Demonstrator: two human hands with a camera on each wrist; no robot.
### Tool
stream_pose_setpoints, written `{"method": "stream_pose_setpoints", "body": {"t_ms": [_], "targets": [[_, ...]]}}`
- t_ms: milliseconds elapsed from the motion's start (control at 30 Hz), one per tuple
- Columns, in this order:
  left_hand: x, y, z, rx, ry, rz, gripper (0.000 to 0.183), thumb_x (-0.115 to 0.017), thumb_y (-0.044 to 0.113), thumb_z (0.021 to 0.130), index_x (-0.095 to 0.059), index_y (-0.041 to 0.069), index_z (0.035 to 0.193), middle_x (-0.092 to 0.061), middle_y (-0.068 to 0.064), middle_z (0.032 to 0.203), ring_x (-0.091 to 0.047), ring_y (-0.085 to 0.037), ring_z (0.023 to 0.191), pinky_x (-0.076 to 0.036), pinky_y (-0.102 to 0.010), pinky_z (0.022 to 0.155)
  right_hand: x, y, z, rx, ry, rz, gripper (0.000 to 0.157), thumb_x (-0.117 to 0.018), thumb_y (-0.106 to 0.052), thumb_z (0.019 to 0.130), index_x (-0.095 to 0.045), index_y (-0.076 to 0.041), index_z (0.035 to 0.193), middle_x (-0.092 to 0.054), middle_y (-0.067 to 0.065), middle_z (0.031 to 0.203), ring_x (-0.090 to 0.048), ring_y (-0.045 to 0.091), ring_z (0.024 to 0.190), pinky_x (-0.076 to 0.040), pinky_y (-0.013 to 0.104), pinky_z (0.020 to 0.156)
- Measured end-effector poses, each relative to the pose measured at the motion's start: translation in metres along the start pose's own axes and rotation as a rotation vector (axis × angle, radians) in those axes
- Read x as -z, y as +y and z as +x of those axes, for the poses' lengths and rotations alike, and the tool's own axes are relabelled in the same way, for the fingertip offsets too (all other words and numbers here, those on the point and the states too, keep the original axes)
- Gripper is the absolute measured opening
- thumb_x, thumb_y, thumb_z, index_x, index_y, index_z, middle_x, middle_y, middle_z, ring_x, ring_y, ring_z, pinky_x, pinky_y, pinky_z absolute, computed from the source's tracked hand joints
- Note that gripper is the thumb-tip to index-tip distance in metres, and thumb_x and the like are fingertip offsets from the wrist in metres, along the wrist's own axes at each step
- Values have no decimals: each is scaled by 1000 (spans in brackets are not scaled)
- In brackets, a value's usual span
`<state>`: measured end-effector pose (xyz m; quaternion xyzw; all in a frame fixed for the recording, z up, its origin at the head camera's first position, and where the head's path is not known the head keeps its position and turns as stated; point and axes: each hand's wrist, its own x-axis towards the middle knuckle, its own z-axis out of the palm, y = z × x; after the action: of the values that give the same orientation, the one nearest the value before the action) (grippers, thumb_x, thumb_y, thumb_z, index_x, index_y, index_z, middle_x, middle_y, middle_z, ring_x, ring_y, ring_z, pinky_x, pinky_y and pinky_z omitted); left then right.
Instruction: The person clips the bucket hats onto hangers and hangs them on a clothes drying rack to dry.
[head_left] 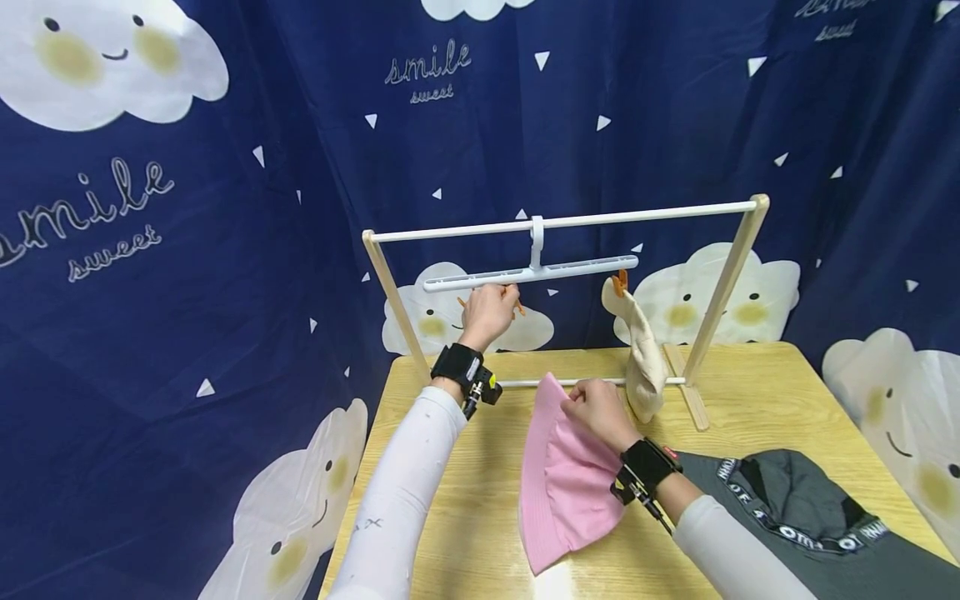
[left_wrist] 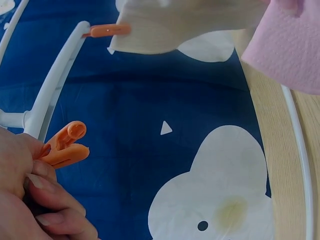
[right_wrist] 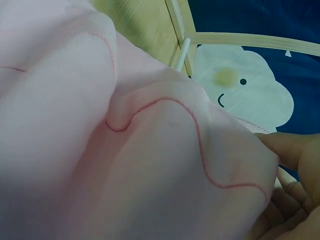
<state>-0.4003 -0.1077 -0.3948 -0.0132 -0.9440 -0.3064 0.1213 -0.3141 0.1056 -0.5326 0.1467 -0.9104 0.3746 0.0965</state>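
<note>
Just beneath the white hanger bar [head_left: 480, 280], my left hand [head_left: 489, 313] pinches an orange clip [left_wrist: 70, 147]; its jaws point away from the fingers in the left wrist view. The pink bucket hat [head_left: 573, 479] hangs over the table from my right hand [head_left: 602, 410], whose thumb and fingers pinch its edge. In the right wrist view its stitched pink cloth [right_wrist: 165, 150] fills most of the picture. A second orange clip [head_left: 620, 282] holds a cream cloth piece [head_left: 645, 358] at the hanger's right end.
The hanger hooks onto the top rail [head_left: 645, 217] of a wooden-sided rack [head_left: 727, 283] on the table [head_left: 442, 500]. A dark grey fabric item [head_left: 795, 500] with a lettered band lies at the right. Behind hangs a blue curtain [head_left: 480, 158] with clouds.
</note>
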Motion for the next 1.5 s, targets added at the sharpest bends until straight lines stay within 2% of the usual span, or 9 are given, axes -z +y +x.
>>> {"method": "stream_pose_setpoints", "body": {"t_ms": [300, 567, 833, 1067, 1300, 1500], "targets": [[-1, -1, 2, -15, -19, -27, 53, -46, 42, 109, -59, 18, 63, -63, 2, 62, -49, -20, 52, -29, -30, 48, 6, -14, 14, 15, 20, -5, 10, -80, -9, 80, -74, -10, 72, -65, -4, 65, -58, 16, 65, -45, 36, 63], [-1, -2, 2, -30, -16, -25, 50, -49, 41, 109, -75, 15, 75, -67, 3, 66, -55, -20, 59, -36, -33, 53, 12, -26, 29, 80, 43, -42, 15, -78, -9, 78, -70, -12, 66, -62, -5, 60, -59, 16, 62, -46, 39, 65], [1, -2, -1, -47, -3, -15, 50, -49, 43, 108, -73, 19, 73, -68, 4, 67, -59, -20, 63, -39, -33, 56, 14, -32, 37, 74, 30, -46, 13, -78, -9, 79, -72, -11, 67, -64, -3, 62, -60, 17, 63, -47, 40, 64], [1, -3, -1, -47, -32, -19, 52, -48, 44, 108, -76, 15, 76, -67, 3, 67, -59, -21, 66, -39, -34, 58, 18, -37, 47, 89, 35, -61, 17, -77, -9, 78, -70, -14, 63, -65, -3, 61, -61, 19, 62, -46, 41, 61], [-1, -4, 2, -69, -28, -10, 52, -49, 43, 108, -66, 19, 66, -62, 3, 64, -56, -21, 64, -38, -35, 60, 26, -47, 63, 122, 19, -102, 23, -80, -10, 76, -65, -14, 59, -63, 0, 61, -60, 26, 63, -44, 44, 63], [-2, -3, 3, -67, -36, -2, 54, -49, 44, 108, -56, 18, 60, -52, 3, 59, -53, -21, 62, -36, -35, 59, 35, -53, 75, 113, -8, -116, 18, -80, -11, 78, -70, -13, 62, -67, 2, 66, -63, 29, 69, -45, 47, 65]]}}
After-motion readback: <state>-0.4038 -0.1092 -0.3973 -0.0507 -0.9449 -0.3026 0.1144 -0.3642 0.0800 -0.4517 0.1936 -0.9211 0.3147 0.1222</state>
